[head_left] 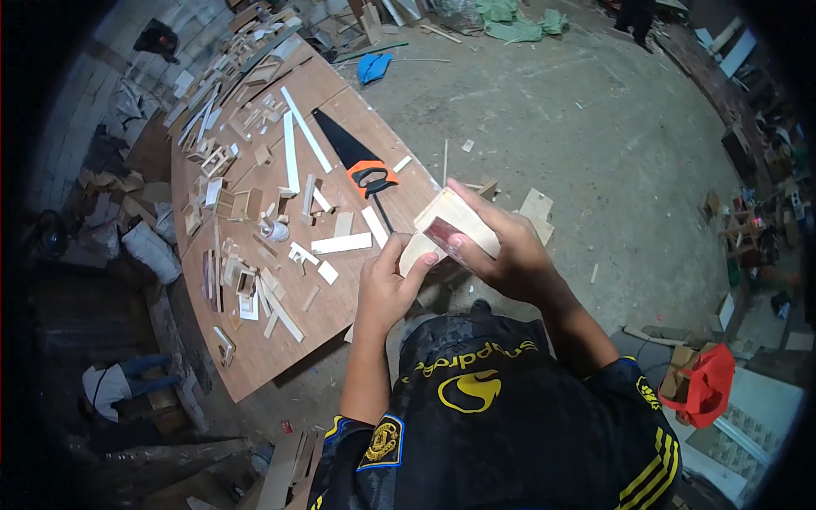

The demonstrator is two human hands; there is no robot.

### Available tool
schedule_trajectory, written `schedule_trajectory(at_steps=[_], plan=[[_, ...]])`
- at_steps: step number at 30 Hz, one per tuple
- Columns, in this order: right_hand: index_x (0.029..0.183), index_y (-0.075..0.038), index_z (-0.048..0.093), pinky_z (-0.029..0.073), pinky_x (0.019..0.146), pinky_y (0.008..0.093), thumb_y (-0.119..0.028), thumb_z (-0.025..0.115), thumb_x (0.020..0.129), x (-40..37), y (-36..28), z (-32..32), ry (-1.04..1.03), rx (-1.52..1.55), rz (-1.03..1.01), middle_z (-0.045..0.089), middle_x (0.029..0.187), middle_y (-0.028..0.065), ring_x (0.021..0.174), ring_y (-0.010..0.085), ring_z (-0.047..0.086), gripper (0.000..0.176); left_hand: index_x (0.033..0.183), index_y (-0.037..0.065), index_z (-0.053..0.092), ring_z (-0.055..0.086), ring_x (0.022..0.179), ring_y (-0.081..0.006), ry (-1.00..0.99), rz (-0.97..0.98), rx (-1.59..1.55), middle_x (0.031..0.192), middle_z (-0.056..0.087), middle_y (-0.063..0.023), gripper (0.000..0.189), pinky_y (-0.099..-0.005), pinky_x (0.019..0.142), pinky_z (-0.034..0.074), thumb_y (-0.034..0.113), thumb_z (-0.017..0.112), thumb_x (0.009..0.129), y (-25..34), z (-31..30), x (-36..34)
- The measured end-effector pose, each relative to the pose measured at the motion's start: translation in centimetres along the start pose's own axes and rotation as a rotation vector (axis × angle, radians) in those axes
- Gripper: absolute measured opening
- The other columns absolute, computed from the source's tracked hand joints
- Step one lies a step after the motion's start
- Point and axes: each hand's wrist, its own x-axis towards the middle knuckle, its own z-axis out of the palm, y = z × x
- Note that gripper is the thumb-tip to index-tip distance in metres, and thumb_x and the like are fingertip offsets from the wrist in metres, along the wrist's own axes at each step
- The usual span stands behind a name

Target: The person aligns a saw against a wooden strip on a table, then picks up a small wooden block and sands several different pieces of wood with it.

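- Head view, nearest first: the wooden piece (466,218) is held up between both hands, in front of the dark shirt (472,395) and just off the table's near right edge. Its upper face is pale, with a reddish-brown patch (444,231) beside the right thumb; whether it is one part or several set together, one cannot tell.
- The left hand (387,280) pinches the near left end, thumb on top and fingers curled out of sight underneath.
- The right hand (508,251) clasps the far right side, thumb pressed by the reddish-brown patch, fingers wrapped along the outer edge.
- Judging by its look, the piece is light and stiff, dry enough to grip well on the pale wood, perhaps slicker on the reddish-brown patch. Thin edges or corners could chip, so the long sides seem the best hold, thumbs flat rather than digging in.
- Just left of the grip, on the table (263,353), lie a white strip (342,244) and other offcuts.
- Beyond the grip and to its left, the handsaw (347,146) lies flat, orange handle towards the hands.
- Farther left, a small jar (274,230) stands among little wooden frames and scraps.
- Well beyond the grip, a blue item (372,68) and green sheeting (510,19) lie on the floor.
- Well apart, right and behind the grip, is a red bag (707,387); far to the left and behind, another person (115,387) in a white top.
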Motion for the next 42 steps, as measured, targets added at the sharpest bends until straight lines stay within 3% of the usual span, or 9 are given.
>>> schedule_trajectory(at_steps=[6, 7, 16, 20, 26, 34, 38, 40, 42], plan=[[0.137, -0.002, 0.044, 0.047, 0.089, 0.0347, -0.013, 0.063, 0.085, 1.4, 0.7, 0.8, 0.008, -0.085, -0.039, 0.063, 0.113, 0.0226, 0.103, 0.0310, 0.063, 0.056, 0.097, 0.003, 0.061, 0.063, 0.058, -0.0315, -0.077, 0.039, 0.158, 0.069, 0.063, -0.0180, 0.034, -0.0364, 0.054, 0.046, 0.033, 0.069, 0.084, 0.2, -0.3, -0.6], [0.134, -0.003, 0.046, 0.047, 0.089, 0.0400, -0.018, 0.062, 0.085, 1.6, 0.4, 0.7, -0.015, -0.067, -0.035, 0.058, 0.118, 0.0259, 0.107, 0.0393, 0.059, 0.054, 0.098, 0.003, 0.061, 0.064, 0.058, -0.0314, -0.066, 0.003, 0.130, 0.068, 0.064, -0.0179, 0.035, -0.0368, 0.054, 0.046, 0.035, 0.069, 0.084, 0.7, -0.4, -0.4], [0.136, -0.005, 0.045, 0.047, 0.088, 0.0351, -0.016, 0.063, 0.085, 1.9, 0.7, 1.3, -0.037, -0.193, -0.024, 0.063, 0.112, 0.0246, 0.104, 0.0331, 0.063, 0.056, 0.096, 0.003, 0.060, 0.062, 0.056, -0.0331, -0.052, 0.006, 0.178, 0.063, 0.060, -0.0186, 0.034, -0.0385, 0.052, 0.045, 0.033, 0.069, 0.084, -0.5, 0.6, -1.2], [0.135, -0.005, 0.047, 0.049, 0.082, 0.0430, -0.025, 0.063, 0.085, 1.8, 1.0, 0.5, 0.083, -0.227, 0.005, 0.063, 0.106, 0.0247, 0.098, 0.0390, 0.062, 0.056, 0.096, 0.002, 0.060, 0.061, 0.055, -0.0303, 0.040, -0.065, 0.158, 0.064, 0.060, -0.0179, 0.031, -0.0369, 0.052, 0.045, 0.030, 0.067, 0.086, 0.0, 0.4, -0.9], [0.137, -0.006, 0.046, 0.049, 0.085, 0.0360, -0.014, 0.064, 0.084, 0.2, -0.2, 0.6, 0.094, -0.118, -0.014, 0.063, 0.110, 0.0242, 0.100, 0.0342, 0.064, 0.057, 0.098, -0.002, 0.058, 0.061, 0.063, -0.0246, -0.029, -0.112, 0.000, 0.075, 0.062, -0.0195, 0.024, -0.0331, 0.058, 0.046, 0.022, 0.057, 0.093, 0.6, 1.0, -1.4], [0.136, -0.001, 0.043, 0.051, 0.073, 0.0404, -0.012, 0.064, 0.082, -0.8, 0.4, 1.6, 0.196, -0.198, -0.181, 0.062, 0.106, 0.0223, 0.090, 0.0371, 0.063, 0.059, 0.111, 0.000, 0.048, 0.059, 0.081, -0.0471, -0.011, -0.035, 0.155, 0.083, 0.060, -0.0277, 0.024, -0.0452, 0.065, 0.046, 0.021, 0.046, 0.099, 1.0, 3.1, -1.3], [0.136, -0.002, 0.043, 0.051, 0.071, 0.0400, -0.012, 0.065, 0.082, -1.6, 0.5, 1.2, 0.153, -0.238, -0.134, 0.063, 0.105, 0.0216, 0.088, 0.0368, 0.063, 0.059, 0.109, 0.000, 0.048, 0.059, 0.080, -0.0473, 0.002, -0.097, 0.077, 0.082, 0.059, -0.0277, 0.025, -0.0461, 0.065, 0.045, 0.022, 0.045, 0.099, 1.2, 3.7, -1.4], [0.136, -0.002, 0.045, 0.050, 0.077, 0.0373, -0.009, 0.065, 0.083, -1.2, 1.0, 1.3, 0.264, -0.207, -0.181, 0.063, 0.104, 0.0254, 0.091, 0.0372, 0.065, 0.058, 0.107, 0.000, 0.049, 0.060, 0.075, -0.0440, 0.001, 0.055, 0.130, 0.076, 0.059, -0.0247, 0.025, -0.0446, 0.064, 0.045, 0.024, 0.044, 0.100, 1.4, 4.2, -1.7], [0.136, -0.001, 0.045, 0.050, 0.077, 0.0370, -0.009, 0.065, 0.083, -0.8, 1.5, 0.8, 0.259, -0.235, -0.158, 0.063, 0.103, 0.0249, 0.090, 0.0368, 0.065, 0.058, 0.106, -0.001, 0.049, 0.060, 0.072, -0.0410, -0.034, -0.044, 0.082, 0.075, 0.058, -0.0232, 0.027, -0.0434, 0.063, 0.045, 0.025, 0.044, 0.100, 1.2, 3.9, -1.5]])
